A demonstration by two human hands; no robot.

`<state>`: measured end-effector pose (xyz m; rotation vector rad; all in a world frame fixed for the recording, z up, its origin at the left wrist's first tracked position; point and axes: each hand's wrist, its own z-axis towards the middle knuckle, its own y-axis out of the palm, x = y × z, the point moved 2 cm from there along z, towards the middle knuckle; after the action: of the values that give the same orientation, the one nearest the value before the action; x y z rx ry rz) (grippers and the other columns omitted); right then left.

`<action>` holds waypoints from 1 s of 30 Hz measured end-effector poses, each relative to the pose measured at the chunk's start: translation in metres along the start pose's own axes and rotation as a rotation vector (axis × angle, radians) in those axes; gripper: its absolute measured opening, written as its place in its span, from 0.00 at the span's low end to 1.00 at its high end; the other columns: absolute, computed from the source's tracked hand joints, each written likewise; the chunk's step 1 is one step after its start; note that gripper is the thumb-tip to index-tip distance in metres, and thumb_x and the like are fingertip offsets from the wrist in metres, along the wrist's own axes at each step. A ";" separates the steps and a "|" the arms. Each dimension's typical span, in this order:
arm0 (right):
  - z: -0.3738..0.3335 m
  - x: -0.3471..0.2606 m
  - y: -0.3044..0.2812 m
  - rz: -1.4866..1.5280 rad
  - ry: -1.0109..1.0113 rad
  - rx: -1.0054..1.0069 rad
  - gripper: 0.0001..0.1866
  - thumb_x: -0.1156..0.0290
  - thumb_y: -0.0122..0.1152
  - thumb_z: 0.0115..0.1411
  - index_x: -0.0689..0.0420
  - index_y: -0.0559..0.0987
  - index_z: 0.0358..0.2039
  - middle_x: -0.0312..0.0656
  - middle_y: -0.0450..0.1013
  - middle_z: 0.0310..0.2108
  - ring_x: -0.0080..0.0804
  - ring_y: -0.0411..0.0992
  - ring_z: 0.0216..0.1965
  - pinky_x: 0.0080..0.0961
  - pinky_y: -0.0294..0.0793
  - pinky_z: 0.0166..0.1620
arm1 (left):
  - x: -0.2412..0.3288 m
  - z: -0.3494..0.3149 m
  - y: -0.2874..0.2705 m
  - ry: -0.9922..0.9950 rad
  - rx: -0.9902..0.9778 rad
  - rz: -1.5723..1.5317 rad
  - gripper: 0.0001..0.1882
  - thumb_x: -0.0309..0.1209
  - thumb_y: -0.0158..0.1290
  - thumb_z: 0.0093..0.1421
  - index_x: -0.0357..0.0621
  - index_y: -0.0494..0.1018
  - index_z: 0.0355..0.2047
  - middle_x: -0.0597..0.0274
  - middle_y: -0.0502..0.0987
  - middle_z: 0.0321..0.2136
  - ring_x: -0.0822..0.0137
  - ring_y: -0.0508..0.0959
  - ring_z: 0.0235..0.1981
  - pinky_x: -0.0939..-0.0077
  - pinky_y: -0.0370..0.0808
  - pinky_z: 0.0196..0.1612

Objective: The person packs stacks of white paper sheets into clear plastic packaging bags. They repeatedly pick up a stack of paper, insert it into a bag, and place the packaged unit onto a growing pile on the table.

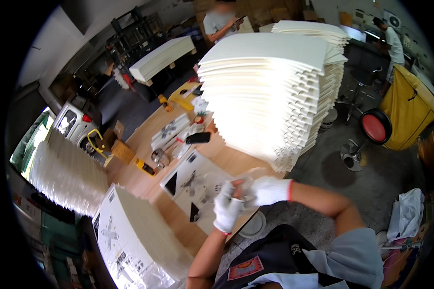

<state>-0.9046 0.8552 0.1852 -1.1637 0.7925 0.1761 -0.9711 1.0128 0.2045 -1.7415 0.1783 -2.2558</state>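
Observation:
A flat white printed board [210, 176] with black corner marks and a pencil-like picture lies at the near table edge. Clear plastic film [255, 172] appears by its right end. My left hand [228, 207], in a white glove with bare skin showing at the thumb, is closed above the board's near right corner. What its fingers pinch, if anything, is too small to make out. Close beside it, my right hand [271, 190], also white-gloved, reaches in from the right. Motion smears its fingertips at the film, so their grip is unclear.
A tall stack of white sheets [265, 96] rises beyond my hands. Wrapped printed boards [130, 241] and a plastic-covered stack [67, 173] stand left. On the table [140, 137] are a phone [198, 138], a glass jar [160, 157] and a yellow bottle [144, 166]. Two people stand farther off.

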 end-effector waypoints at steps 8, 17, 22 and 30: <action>-0.081 -0.087 -0.286 -1.062 0.140 0.894 0.22 0.58 0.66 0.59 0.54 0.79 0.50 0.42 0.77 0.49 0.45 0.73 0.52 0.37 0.70 0.58 | 0.020 0.069 -0.029 -0.113 -0.044 -0.308 0.18 0.17 0.42 0.63 0.37 0.72 0.51 0.53 0.76 0.54 0.78 0.75 0.25 0.83 0.75 0.37; -0.068 -0.074 -0.351 -1.138 0.082 0.693 0.13 0.65 0.51 0.66 0.50 0.82 0.44 0.36 0.79 0.48 0.38 0.75 0.49 0.33 0.73 0.54 | 0.086 0.134 -0.028 -0.048 -0.328 -0.434 0.30 0.48 0.42 0.73 0.39 0.61 0.65 0.50 0.71 0.60 0.62 0.80 0.42 0.66 0.79 0.46; -0.004 -0.164 -0.264 -1.226 -0.475 0.774 0.07 0.61 0.62 0.53 0.49 0.80 0.29 0.36 0.76 0.29 0.35 0.76 0.28 0.34 0.76 0.31 | 0.153 0.163 -0.040 -0.397 -0.344 -0.846 0.33 0.56 0.40 0.71 0.42 0.63 0.62 0.47 0.77 0.52 0.61 0.82 0.32 0.63 0.81 0.44; -0.028 -0.171 -0.267 -0.925 0.317 0.598 0.28 0.48 0.58 0.65 0.53 0.76 0.59 0.50 0.77 0.48 0.43 0.79 0.41 0.35 0.78 0.43 | 0.188 0.144 -0.136 -0.436 -0.163 -0.305 0.14 0.30 0.52 0.64 0.35 0.76 0.47 0.55 0.83 0.36 0.67 0.84 0.34 0.73 0.82 0.38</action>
<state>-0.9044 0.7657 0.4909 -0.8801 0.4525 -0.9701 -0.8964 1.0976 0.4531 -2.4424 0.0026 -2.0260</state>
